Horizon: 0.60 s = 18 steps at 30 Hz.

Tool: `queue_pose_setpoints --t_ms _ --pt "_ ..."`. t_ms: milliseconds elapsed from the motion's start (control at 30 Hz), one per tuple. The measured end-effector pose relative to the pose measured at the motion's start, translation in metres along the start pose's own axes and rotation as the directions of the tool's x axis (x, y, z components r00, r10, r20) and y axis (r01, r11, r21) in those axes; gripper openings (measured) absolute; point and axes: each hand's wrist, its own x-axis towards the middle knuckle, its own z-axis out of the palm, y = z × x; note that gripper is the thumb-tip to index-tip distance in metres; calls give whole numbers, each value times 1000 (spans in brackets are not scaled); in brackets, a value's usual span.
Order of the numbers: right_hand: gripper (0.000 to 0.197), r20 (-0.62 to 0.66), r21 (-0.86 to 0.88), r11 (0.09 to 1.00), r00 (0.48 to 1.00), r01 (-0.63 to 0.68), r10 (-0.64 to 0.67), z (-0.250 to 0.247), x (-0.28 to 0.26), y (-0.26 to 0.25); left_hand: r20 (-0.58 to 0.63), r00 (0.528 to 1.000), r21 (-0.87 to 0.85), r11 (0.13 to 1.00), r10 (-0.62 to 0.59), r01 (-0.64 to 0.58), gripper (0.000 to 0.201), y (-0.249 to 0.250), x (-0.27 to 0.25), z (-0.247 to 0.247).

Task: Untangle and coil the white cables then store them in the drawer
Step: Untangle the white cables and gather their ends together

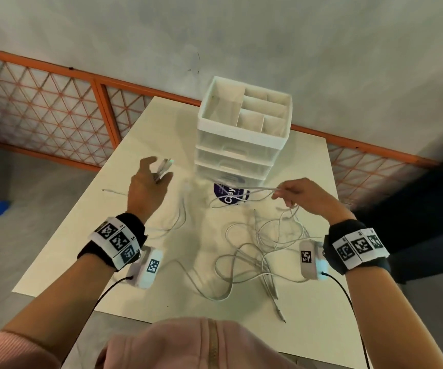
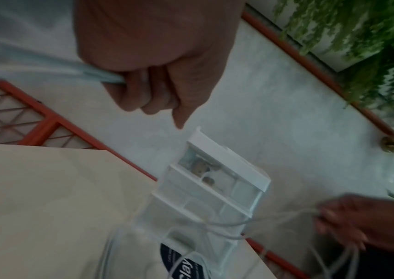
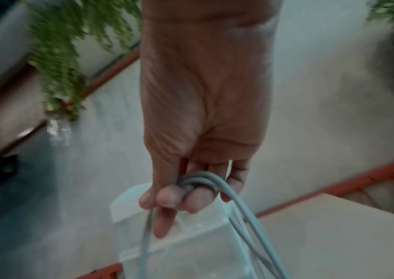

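Tangled white cables (image 1: 263, 251) lie in loops on the cream table (image 1: 82, 235), in front of a small white drawer unit (image 1: 239, 147) whose three drawers are closed. My left hand (image 1: 148, 182) is raised left of the unit and grips a bunch of white cable ends (image 1: 164, 169); the left wrist view shows its fingers curled round the cable (image 2: 48, 69). My right hand (image 1: 295, 193) hovers right of the unit and pinches several strands (image 1: 257, 191); in the right wrist view cable loops (image 3: 203, 181) run between its fingers (image 3: 167, 196).
The unit's top is an open divided tray (image 1: 249, 110). A round blue sticker (image 1: 229, 194) lies on the table before it. One thin cable end (image 1: 114, 192) trails left. An orange lattice railing (image 1: 42, 107) and grey floor lie beyond the table.
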Motion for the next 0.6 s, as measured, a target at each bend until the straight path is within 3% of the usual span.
queue_pose_setpoints --t_ms 67,133,233,300,367,433,533,600 --pt "21 25 -40 999 999 33 -32 -2 0 -24 119 966 -49 973 229 -224 42 18 -10 8" --pt "26 66 -52 994 993 97 -94 -1 -1 -49 316 861 -119 917 399 -381 42 38 -19 19" --pt "25 91 24 980 975 200 -201 1 -3 -79 546 721 -241 904 428 -353 34 59 -28 38" --pt "23 82 71 973 970 222 -227 0 -5 -86 627 670 -259 917 398 -302 22 61 -29 47" --pt "23 76 134 973 977 190 -201 0 -6 -82 619 684 -233 922 387 -310 13 57 -26 47" --pt "22 76 167 974 983 151 -165 4 -5 -69 540 747 -166 919 389 -358 18 56 -21 41" --pt "18 134 60 995 987 80 -87 14 0 -33 348 844 -120 912 409 -393 19 56 -11 25" --pt "22 160 -7 1000 987 -20 21 23 2 -10 251 868 -81 903 428 -421 22 51 0 13"
